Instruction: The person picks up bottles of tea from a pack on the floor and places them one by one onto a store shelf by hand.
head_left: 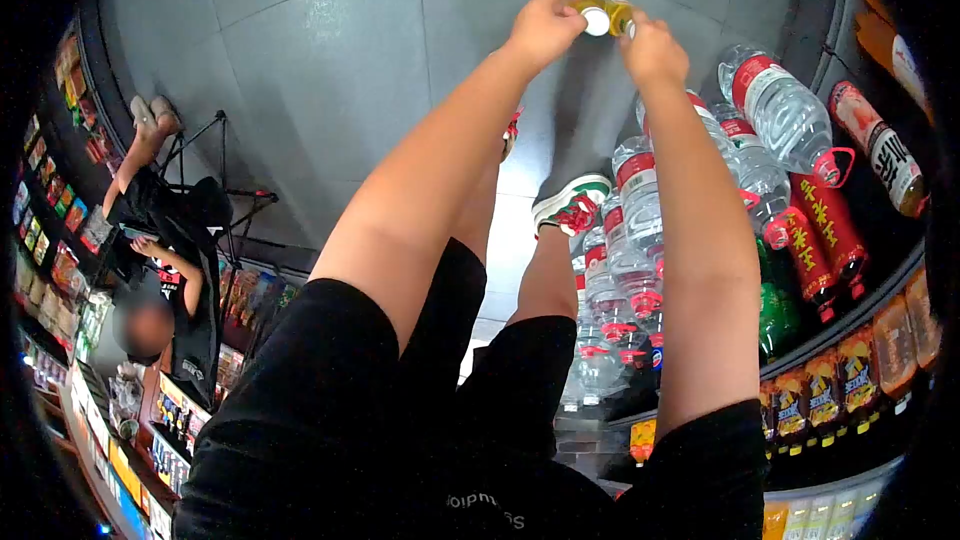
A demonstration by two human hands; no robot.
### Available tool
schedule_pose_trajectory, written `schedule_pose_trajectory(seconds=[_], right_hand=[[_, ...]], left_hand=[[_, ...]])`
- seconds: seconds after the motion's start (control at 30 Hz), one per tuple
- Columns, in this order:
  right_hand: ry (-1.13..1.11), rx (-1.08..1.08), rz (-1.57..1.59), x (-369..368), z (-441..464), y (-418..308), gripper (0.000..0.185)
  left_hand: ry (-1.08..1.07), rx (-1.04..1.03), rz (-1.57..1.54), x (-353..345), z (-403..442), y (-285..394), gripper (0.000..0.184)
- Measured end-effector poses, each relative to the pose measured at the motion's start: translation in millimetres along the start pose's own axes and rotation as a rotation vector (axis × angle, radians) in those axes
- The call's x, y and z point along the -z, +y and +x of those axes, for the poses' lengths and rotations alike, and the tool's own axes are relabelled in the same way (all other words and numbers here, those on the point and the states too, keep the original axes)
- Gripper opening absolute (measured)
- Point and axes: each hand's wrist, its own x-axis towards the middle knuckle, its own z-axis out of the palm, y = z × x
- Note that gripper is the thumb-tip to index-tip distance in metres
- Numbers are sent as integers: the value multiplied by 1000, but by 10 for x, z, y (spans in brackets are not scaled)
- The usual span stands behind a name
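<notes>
At the top of the head view, above the grey floor, my left hand and my right hand are raised close together at arms' length. Between them are small yellow-green containers with round white ends; how many there are is hard to tell. The fingers of my left hand pinch the left side, beside a white round end. My right hand is closed on the right side. Large clear water bottles with red labels stand near my right arm.
Red bottles and a shelf of dark drink bottles are at the right. A person sits on a folding chair at the left, beside snack shelves. Grey tiled floor lies ahead.
</notes>
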Motion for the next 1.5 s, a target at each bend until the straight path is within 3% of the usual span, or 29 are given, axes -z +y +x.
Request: schedule_pose_trajectory(seconds=[0.13, 0.33, 0.4, 0.47, 0.53, 0.57, 0.63, 0.7, 0.8, 0.83, 0.9, 0.97, 1.03, 1.1, 1.13, 1.17, 1.23, 1.37, 1.5], right_hand=[[138, 85, -42, 31, -150, 126, 34], [242, 89, 178, 321, -1005, 305, 37], [219, 153, 272, 551, -1452, 340, 36], [182, 204, 360, 826, -1977, 374, 37], [123, 221, 500, 1094, -2515, 460, 37], [67, 207, 588, 1217, -2785, 520, 37], [87, 260, 743, 1433, -3338, 666, 32], [35, 239, 925, 1714, -3838, 821, 22], [-109, 246, 1383, 2143, -4667, 1127, 9], [-26, 203, 1306, 2295, -4934, 1225, 15], [-82, 132, 1429, 2689, -5514, 1365, 26], [127, 279, 1518, 2895, -6032, 1425, 38], [302, 411, 1552, 2985, -6485, 1489, 49], [442, 493, 1637, 3069, -6961, 1464, 47], [476, 570, 1639, 3097, -7141, 1454, 57], [493, 589, 1634, 3123, -7290, 1414, 57], [766, 681, 1429, 3170, -7443, 1331, 65], [840, 733, 1094, 3223, -7680, 1402, 69], [865, 809, 1136, 3290, -7779, 1285, 66]], left_hand=[[-11, -66, 51, 44, -80, -146, 38], [-149, -57, 174, 96, -813, 136, 55], [-293, -351, 601, 77, -1169, 313, 64], [-406, -546, 662, 26, -1551, 424, 72], [-588, -604, 685, -31, -2000, 662, 80], [-552, -649, 674, -63, -2281, 772, 79], [-702, -387, 719, -70, -2975, 1478, 74], [-768, -511, 665, -160, -3378, 1422, 73], [-877, -373, 496, -335, -4238, 1746, 71], [-858, -380, 424, -413, -4514, 1840, 70], [-821, -405, 421, -540, -5078, 2190, 75], [-773, -582, 391, -692, -5510, 2349, 76], [-810, -649, 251, -790, -5909, 2531, 74], [-839, -686, 93, -882, -6265, 2696, 72], [-858, -682, 66, -881, -6438, 2817, 71], [-857, -704, 76, -896, -6533, 2873, 71], [-848, -901, 7, -926, -6601, 2978, 71], [-845, -990, -61, -1005, -6847, 3104, 72], [-824, -1044, -68, -1038, -6947, 3139, 70]])
